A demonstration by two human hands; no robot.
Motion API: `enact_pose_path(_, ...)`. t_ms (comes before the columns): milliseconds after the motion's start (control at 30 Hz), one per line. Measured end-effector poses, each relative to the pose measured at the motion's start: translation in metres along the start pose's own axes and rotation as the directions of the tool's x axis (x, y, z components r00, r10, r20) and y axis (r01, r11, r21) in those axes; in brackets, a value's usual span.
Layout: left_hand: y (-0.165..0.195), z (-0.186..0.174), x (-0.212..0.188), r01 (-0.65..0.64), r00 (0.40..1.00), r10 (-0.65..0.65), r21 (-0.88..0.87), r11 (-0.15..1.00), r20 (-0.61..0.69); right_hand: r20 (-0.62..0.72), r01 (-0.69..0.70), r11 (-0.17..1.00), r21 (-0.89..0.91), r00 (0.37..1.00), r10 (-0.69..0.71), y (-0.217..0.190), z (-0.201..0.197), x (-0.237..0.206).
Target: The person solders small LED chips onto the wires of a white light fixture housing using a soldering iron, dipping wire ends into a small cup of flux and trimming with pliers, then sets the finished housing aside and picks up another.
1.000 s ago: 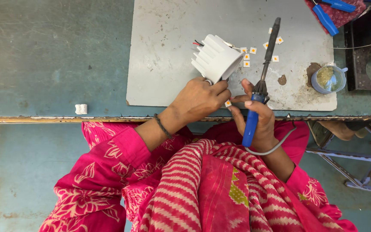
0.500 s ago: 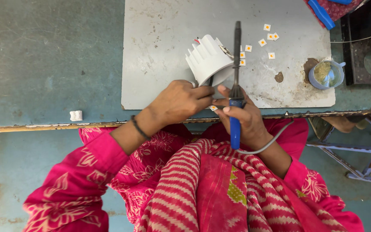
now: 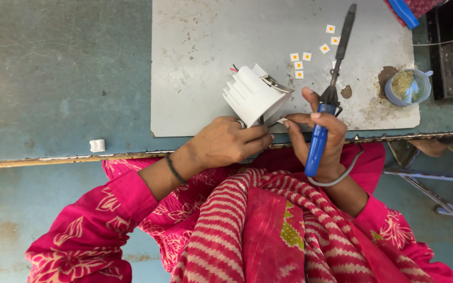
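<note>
Small white-and-yellow square chips (image 3: 310,50) are lying scattered near the grey mat's (image 3: 195,68) far edge. A blue cup of paste (image 3: 407,86) is sitting at its right edge. A white clip (image 3: 97,145) is resting near the tabletop's (image 3: 53,78) front edge.

White finned housing (image 3: 251,94), blue-handled soldering iron (image 3: 327,99), pink floral sleeves (image 3: 106,220)
</note>
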State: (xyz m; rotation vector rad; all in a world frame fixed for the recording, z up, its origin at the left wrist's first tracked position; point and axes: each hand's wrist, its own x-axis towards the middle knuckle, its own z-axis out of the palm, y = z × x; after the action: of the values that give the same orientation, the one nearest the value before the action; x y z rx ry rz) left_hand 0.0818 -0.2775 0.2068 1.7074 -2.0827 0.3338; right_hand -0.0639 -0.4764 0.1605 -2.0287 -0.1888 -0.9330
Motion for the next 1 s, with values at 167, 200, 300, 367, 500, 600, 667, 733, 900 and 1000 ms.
enact_pose_path(167, 0.005, 0.009, 0.009, -0.033, 0.999, 0.034, 0.045, 0.998, -0.025, -0.054, -0.152, 0.969, 0.195, 0.985, 0.165, 0.001, 0.003, -0.012)
enact_pose_path(200, 0.004, 0.010, 0.010, -0.033, 0.999, 0.034, 0.042, 0.999, -0.022, -0.066, -0.183, 0.954, 0.236, 0.977, 0.204, 0.002, 0.003, -0.013)
enact_pose_path(300, 0.003, 0.009, 0.011, -0.032, 0.999, 0.032, 0.009, 0.999, -0.003, -0.065, -0.163, 0.959, 0.230, 0.981, 0.183, 0.006, -0.001, -0.018)
enact_pose_path(367, 0.001, 0.008, 0.011, -0.043, 0.998, 0.042, -0.018, 0.999, -0.036, -0.042, -0.111, 0.975, 0.192, 0.992, 0.121, 0.009, -0.004, -0.021)
enact_pose_path(500, -0.001, 0.010, 0.011, -0.022, 1.000, 0.022, -0.038, 0.999, -0.010, -0.001, 0.015, 0.991, 0.136, 1.000, -0.015, 0.013, -0.004, -0.026)
enact_pose_path(600, -0.005, 0.010, 0.010, -0.002, 0.996, 0.004, -0.023, 1.000, 0.090, 0.055, 0.163, 0.971, -0.172, 0.986, -0.156, 0.014, -0.006, -0.027)
enact_pose_path(667, -0.008, 0.009, 0.010, 0.007, 0.996, -0.004, -0.032, 0.999, 0.089, 0.042, 0.099, 0.985, -0.143, 0.995, -0.094, 0.013, -0.006, -0.027)
enact_pose_path(733, -0.010, 0.009, 0.011, 0.015, 0.996, -0.010, -0.058, 0.998, 0.087, 0.024, 0.073, 0.988, -0.138, 0.997, -0.070, 0.011, -0.006, -0.026)
enact_pose_path(900, -0.010, 0.013, 0.012, 0.064, 0.995, -0.054, -0.132, 0.989, 0.078, -0.032, 0.173, 0.953, -0.249, 0.982, -0.187, 0.012, -0.001, -0.023)
enact_pose_path(1000, -0.011, 0.018, 0.012, 0.076, 0.996, -0.071, -0.080, 0.994, 0.062, -0.013, 0.212, 0.926, -0.314, 0.974, -0.227, 0.018, 0.005, -0.023)
